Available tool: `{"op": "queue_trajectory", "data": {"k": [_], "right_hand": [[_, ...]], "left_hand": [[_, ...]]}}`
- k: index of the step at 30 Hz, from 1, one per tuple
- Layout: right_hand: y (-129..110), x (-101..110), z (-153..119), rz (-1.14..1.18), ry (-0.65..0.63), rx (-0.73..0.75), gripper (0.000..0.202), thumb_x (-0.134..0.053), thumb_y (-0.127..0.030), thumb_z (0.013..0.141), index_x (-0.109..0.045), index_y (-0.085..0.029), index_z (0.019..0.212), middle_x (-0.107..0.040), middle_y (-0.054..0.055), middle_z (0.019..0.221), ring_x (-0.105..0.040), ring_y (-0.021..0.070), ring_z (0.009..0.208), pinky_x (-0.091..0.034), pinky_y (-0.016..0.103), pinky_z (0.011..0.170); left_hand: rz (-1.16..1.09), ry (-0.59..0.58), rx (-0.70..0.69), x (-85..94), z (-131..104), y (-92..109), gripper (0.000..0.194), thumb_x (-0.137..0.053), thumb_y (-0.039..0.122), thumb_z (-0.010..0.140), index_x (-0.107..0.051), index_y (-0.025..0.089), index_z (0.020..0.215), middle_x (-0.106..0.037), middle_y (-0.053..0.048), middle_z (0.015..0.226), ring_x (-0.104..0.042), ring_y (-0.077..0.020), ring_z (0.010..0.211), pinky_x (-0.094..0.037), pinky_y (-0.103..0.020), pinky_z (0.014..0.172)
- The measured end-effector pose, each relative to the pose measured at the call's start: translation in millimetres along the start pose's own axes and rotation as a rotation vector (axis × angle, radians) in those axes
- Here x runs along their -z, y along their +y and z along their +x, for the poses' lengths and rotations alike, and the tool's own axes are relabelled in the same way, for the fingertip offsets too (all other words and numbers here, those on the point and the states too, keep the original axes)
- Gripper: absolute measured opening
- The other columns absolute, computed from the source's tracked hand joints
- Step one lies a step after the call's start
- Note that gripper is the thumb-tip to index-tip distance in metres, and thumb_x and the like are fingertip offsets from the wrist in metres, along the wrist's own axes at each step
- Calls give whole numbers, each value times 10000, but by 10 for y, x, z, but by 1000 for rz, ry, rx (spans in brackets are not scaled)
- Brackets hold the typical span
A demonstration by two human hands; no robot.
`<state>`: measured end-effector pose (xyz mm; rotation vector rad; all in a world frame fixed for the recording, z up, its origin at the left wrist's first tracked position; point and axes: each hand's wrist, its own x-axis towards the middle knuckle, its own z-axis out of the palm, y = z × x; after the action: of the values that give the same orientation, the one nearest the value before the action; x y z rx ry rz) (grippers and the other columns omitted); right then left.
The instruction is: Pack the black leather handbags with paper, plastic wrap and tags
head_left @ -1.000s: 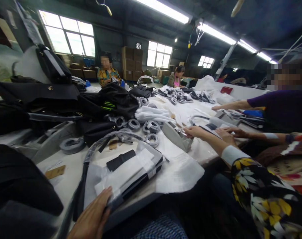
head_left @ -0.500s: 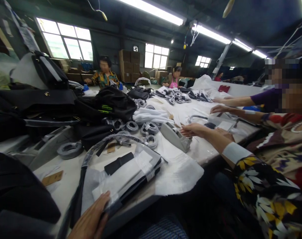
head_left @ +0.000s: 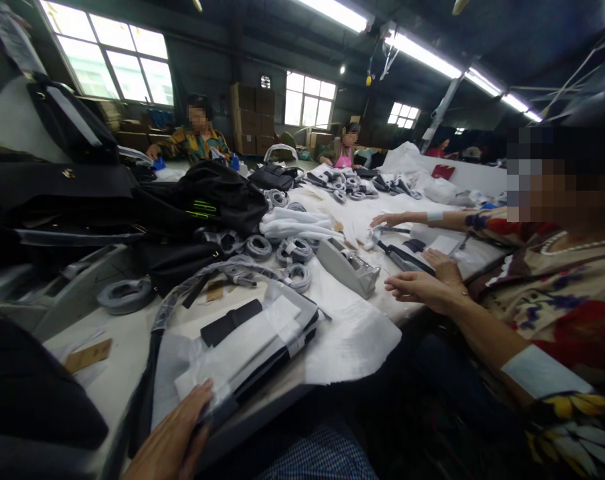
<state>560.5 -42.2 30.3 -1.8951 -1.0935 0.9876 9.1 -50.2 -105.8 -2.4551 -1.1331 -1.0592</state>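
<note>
My left hand [head_left: 175, 430] is at the near end of a black bag [head_left: 262, 373], its fingers closed over the edge. White foam sheet and clear plastic cover the bag, and its plastic-wrapped handle [head_left: 165, 313] arches to the left. My right hand [head_left: 422, 288], at the end of a floral sleeve, is just right of a grey tape dispenser [head_left: 350, 267]. Its fingertips are pinched together; anything between them is too fine to make out. A co-worker's hand [head_left: 445, 267] lies right behind it.
Coiled wrapped straps [head_left: 295, 250], white foam rolls [head_left: 297, 223] and black bags [head_left: 207, 200] crowd the table. A cardboard tag [head_left: 88, 355] lies at left. White sheet [head_left: 352, 340] hangs over the front edge. A co-worker sits close on my right; others work across the table.
My right hand has drawn back from the tape dispenser, to the right and toward me. My left hand has stayed on the bag. The co-worker's far arm now reaches across the table; the view has shifted slightly.
</note>
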Motion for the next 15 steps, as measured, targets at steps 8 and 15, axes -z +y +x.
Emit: {"op": "queue_trajectory", "data": {"k": [8,15], "right_hand": [[306,-123,118,-304,245,192,203,-685,-359,821,-741,-164,825,-746,89,801,-640,175,608,-556,305,663],[-118,-155,-399,-683,196,572,206,-628,-205,836,-779,-261,965,-752,64,1040,-683,244,948,-500,329,878]], "left_hand": [[6,11,-20,-27,1,-18,553,-440,280,985,-332,271,1527,-612,6,1358,-725,-183,952,-575,-265,851],[31,18,-8,25,39,31,506,-412,321,1002,-387,240,1501,-625,-19,1348,-717,-189,986,-567,-274,856]]}}
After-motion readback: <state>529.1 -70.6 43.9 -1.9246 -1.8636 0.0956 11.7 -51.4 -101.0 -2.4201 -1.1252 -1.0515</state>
